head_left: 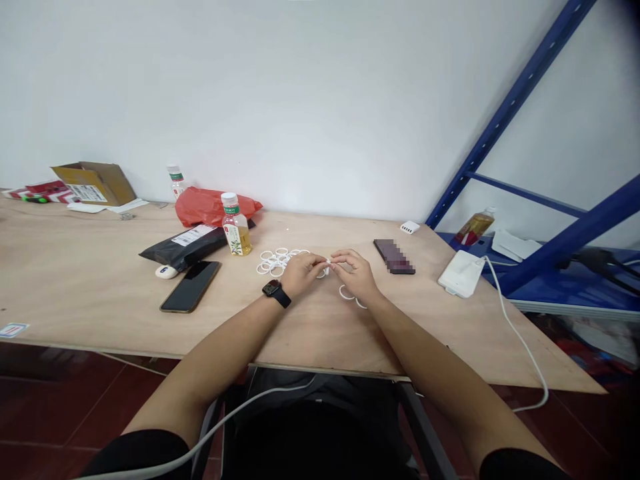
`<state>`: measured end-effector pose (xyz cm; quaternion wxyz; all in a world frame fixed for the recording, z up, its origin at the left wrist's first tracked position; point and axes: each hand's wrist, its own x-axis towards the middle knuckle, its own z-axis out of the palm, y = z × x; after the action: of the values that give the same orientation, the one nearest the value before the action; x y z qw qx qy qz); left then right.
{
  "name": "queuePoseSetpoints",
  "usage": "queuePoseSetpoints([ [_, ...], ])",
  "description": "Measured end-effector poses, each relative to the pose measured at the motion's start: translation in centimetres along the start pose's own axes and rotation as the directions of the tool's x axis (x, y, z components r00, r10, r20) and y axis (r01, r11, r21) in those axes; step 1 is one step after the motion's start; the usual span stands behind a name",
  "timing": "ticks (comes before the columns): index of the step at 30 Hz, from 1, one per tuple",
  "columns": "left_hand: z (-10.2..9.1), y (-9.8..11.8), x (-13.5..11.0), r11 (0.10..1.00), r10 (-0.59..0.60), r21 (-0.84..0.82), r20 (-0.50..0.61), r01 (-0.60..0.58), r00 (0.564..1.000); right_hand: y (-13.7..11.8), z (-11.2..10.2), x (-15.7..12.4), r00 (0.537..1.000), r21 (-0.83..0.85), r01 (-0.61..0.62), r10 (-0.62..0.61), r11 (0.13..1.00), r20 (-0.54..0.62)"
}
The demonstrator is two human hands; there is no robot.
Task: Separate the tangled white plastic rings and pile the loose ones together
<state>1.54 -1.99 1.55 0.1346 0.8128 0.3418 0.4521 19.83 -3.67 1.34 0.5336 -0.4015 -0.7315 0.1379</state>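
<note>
My left hand (303, 273), with a black smartwatch on its wrist, and my right hand (356, 273) meet over the wooden table (310, 320). Both pinch a small white ring (327, 267) between their fingertips. A loose pile of several white rings (277, 260) lies just left of my left hand. Two more white rings (347, 295) lie on the table under my right wrist, partly hidden by it.
A black phone (191, 286) lies to the left, a second phone (394, 256) to the right. A tea bottle (236, 225), a black parcel (183, 245) and a red bag (213, 205) stand behind. A white power bank (461, 273) with cable sits right, beside blue shelving (550, 253).
</note>
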Motion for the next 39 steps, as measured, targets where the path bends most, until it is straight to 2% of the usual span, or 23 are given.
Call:
queuePoseSetpoints([
  [6,0.0,-0.1,-0.1,0.994,0.060,0.091,-0.002,-0.060,0.998,-0.3,0.2,0.0,0.999,-0.049,0.050,-0.050,0.998,0.000],
  [14,0.2,0.1,0.1,0.983,0.049,0.174,0.011,-0.051,0.999,-0.5,0.3,0.0,0.998,-0.101,0.065,-0.065,0.993,0.008],
  [19,-1.9,-1.4,0.8,0.956,0.060,0.289,-0.012,-0.054,0.998,0.9,-1.1,0.9,0.997,-0.281,0.073,-0.059,0.957,0.058],
  [22,-3.5,-3.1,1.0,0.929,0.014,0.370,-0.018,-0.007,1.000,2.7,-2.9,1.4,0.986,-0.470,-0.009,0.085,0.883,0.141],
  [24,-3.9,-3.8,0.9,0.905,-0.037,0.424,-0.001,0.034,0.999,3.9,-4.0,1.6,0.955,-0.598,-0.072,0.228,0.799,0.190],
  [28,-2.8,-4.0,0.3,0.902,-0.056,0.431,0.178,-0.026,0.982,5.4,-5.2,1.5,0.867,-0.748,-0.126,0.439,0.651,0.235],
  [31,-1.5,-3.3,0.0,0.923,-0.014,0.376,0.256,-0.086,0.966,5.6,-5.5,1.4,0.834,-0.784,-0.136,0.498,0.605,0.239],
  [39,-0.2,-2.2,-0.4,0.957,0.064,0.244,0.351,-0.157,0.934,5.5,-5.6,1.3,0.808,-0.798,-0.203,0.557,0.567,0.190],
])
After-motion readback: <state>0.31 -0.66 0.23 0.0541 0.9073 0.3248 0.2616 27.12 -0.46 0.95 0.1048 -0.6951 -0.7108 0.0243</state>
